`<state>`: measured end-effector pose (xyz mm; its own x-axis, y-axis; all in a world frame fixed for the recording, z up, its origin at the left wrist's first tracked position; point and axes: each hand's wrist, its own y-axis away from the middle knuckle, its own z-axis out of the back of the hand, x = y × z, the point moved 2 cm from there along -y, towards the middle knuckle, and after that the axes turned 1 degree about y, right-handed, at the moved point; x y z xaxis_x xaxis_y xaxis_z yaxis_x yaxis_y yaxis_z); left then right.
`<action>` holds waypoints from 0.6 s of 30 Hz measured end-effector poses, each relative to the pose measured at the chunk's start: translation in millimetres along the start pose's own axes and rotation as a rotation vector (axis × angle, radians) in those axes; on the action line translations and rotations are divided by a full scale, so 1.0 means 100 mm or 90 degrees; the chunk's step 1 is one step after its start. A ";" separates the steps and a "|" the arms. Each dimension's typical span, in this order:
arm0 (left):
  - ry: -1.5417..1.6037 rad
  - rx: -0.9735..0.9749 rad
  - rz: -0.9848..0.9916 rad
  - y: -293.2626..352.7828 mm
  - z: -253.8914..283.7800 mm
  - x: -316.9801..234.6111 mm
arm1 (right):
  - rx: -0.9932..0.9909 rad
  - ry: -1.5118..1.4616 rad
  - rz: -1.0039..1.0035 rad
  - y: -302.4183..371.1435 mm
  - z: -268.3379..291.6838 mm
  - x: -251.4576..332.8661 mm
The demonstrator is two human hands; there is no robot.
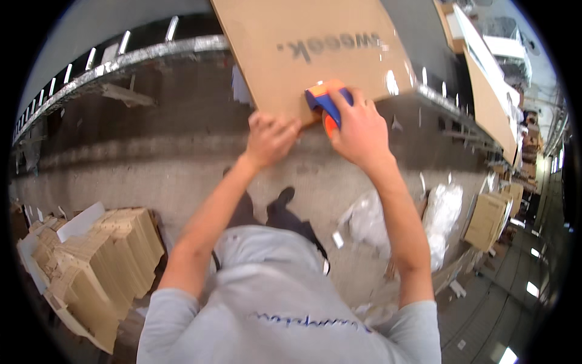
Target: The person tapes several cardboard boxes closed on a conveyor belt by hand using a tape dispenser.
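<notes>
A large flat brown cardboard box (280,71) with dark print on top lies ahead of me, its near end sticking out toward my body. My right hand (362,126) is closed round a blue and orange tape dispenser (337,111), held against the box near the middle of its near edge. At the box's near left corner, my left hand (271,138) has its fingers curled over the edge. The fingertips are partly hidden, and whether a tape end lies under them cannot be made out.
The box rests across a conveyor with a metal side rail (145,54). Stacked flat cardboard (115,255) stands at lower left. Clear plastic wrap (442,212) and a brown carton (487,221) lie to the right. Tall cardboard sheets (491,103) lean at far right.
</notes>
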<state>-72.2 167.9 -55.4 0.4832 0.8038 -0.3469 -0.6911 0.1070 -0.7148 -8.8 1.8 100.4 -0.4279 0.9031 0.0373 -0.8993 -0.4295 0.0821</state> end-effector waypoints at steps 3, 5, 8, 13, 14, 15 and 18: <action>-0.028 -0.018 -0.003 -0.01 0.09 0.13 | -0.052 -0.035 0.048 0.96 -0.37 -0.26; -0.025 0.004 0.014 0.10 0.12 0.04 | 0.005 -0.037 -0.005 1.59 -0.86 -0.50; -0.031 0.013 0.022 0.05 0.15 -0.01 | -0.025 -0.051 0.019 1.29 -1.30 -0.53; -0.054 0.026 0.016 0.05 0.21 0.08 | 0.420 0.102 -0.007 -0.26 -1.58 -0.14; -0.038 0.033 0.013 0.00 0.14 0.01 | 0.520 0.151 0.040 -0.35 -1.94 -0.29; -0.024 0.041 0.005 -0.11 0.09 -0.01 | 0.615 0.191 0.089 -0.34 -2.27 -0.39; -0.025 0.055 0.036 0.05 0.17 -0.01 | 0.365 -0.226 -0.006 0.47 -2.55 -0.35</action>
<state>-84.9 177.9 -48.3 0.4218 0.8321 -0.3601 -0.7615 0.1096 -0.6388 -59.6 -50.1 -151.2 -0.2769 0.8944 0.3512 -0.6704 -0.4417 0.5963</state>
